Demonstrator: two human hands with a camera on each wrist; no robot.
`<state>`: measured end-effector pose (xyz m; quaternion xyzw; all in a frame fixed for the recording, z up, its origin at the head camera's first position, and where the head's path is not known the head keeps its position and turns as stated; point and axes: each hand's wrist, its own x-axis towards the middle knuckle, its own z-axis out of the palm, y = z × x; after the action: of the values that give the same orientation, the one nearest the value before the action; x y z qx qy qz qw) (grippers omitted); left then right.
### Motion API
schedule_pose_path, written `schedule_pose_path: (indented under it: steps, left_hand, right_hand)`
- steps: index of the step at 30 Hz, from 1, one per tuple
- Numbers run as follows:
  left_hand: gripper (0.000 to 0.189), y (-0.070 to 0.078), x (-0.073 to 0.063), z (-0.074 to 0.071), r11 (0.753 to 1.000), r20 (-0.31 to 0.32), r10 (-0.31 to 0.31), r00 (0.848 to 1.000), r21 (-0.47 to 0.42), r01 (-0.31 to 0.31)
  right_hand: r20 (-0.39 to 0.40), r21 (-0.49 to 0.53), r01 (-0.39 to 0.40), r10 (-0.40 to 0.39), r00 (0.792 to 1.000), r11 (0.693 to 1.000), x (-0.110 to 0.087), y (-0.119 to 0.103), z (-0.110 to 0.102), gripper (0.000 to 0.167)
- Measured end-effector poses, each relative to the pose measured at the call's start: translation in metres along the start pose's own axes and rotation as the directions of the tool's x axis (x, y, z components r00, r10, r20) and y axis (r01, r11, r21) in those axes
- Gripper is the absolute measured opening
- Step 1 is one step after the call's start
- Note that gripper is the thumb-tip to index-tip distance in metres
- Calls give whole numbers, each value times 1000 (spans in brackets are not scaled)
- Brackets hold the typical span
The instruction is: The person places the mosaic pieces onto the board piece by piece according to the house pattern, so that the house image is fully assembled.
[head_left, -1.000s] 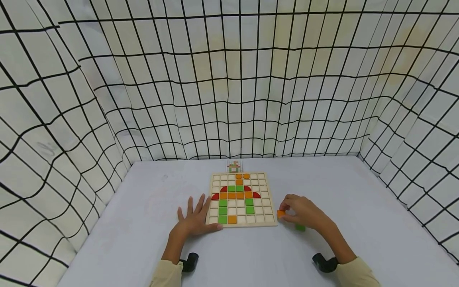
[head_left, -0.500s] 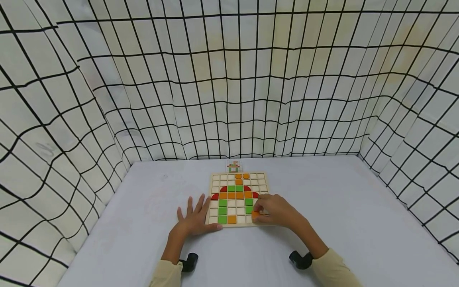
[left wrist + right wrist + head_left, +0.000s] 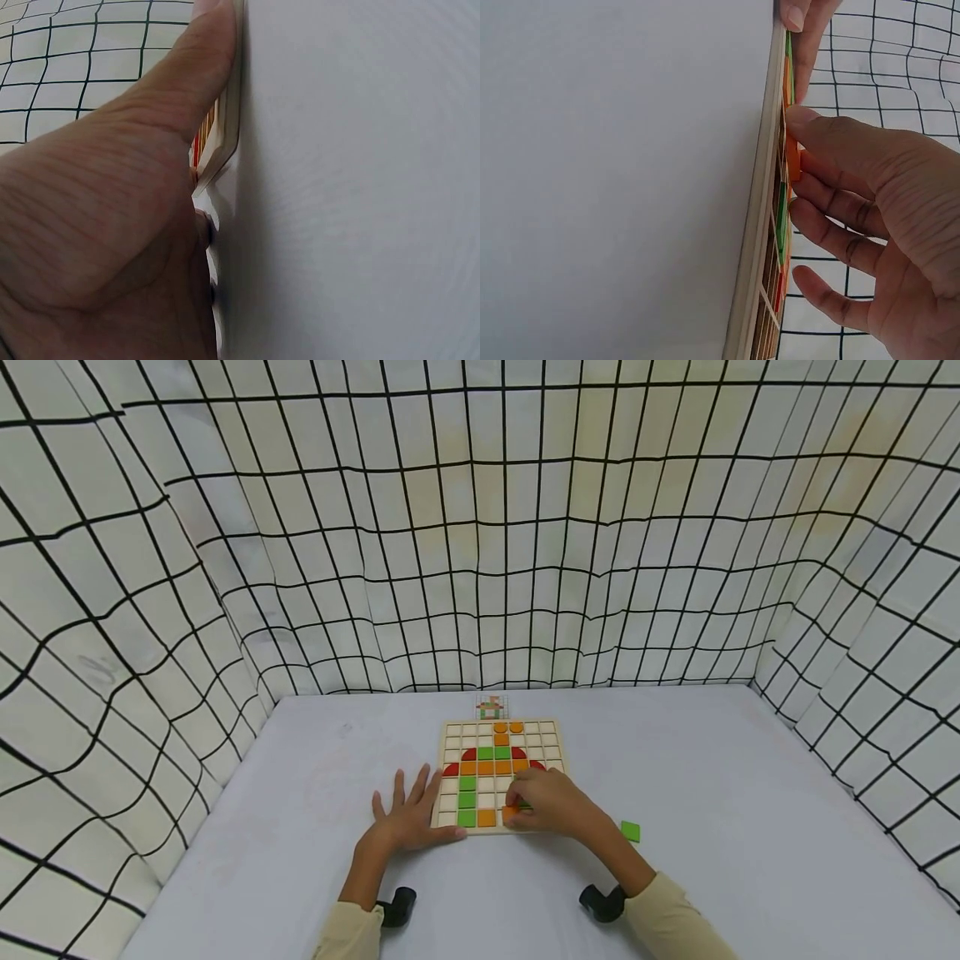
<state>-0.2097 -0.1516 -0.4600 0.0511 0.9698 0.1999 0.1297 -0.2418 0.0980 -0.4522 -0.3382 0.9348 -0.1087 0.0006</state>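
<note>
A wooden grid board [image 3: 542,818] lies on the table, with green, orange and red tiles set in its cells. My right hand [image 3: 553,803] is over the board's near side and pinches an orange square tile [image 3: 794,156] between thumb and fingers, beside another orange tile [image 3: 486,818] in the near row. Part of the right-hand green column is hidden under this hand. At the board's near left corner my left hand [image 3: 408,822] rests with spread fingers, its thumb along the near edge, as the left wrist view also shows.
A loose green square tile [image 3: 630,832] lies on the white table [image 3: 750,827] right of the board. Behind the board stands a small pattern card [image 3: 491,707]. Black netting over white sheets encloses the table's back and sides.
My right hand has carried the orange tile leftward from the table onto the board's near row. The loose green tile has come into full view. My left hand has stayed still.
</note>
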Motion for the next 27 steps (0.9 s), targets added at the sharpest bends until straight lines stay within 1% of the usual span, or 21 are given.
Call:
schedule_pose_path:
  steps: [5, 13, 27]
  left_hand:
    - [110, -1, 1, 1, 1000, 4, -1, 1000, 2, 1]
    - [111, -3, 3, 3, 1000, 7, -2, 1000, 11, 2]
    - [111, -3, 2, 3, 1000, 3, 1, 1000, 0, -1]
  right_hand:
    - [-19, -27, 22, -23, 1000, 999, 0, -4, 0, 24]
    - [-13, -15, 18, -18, 1000, 1000, 0, -6, 0, 26]
    - [-11, -23, 26, -26, 1000, 999, 3, -5, 3, 27]
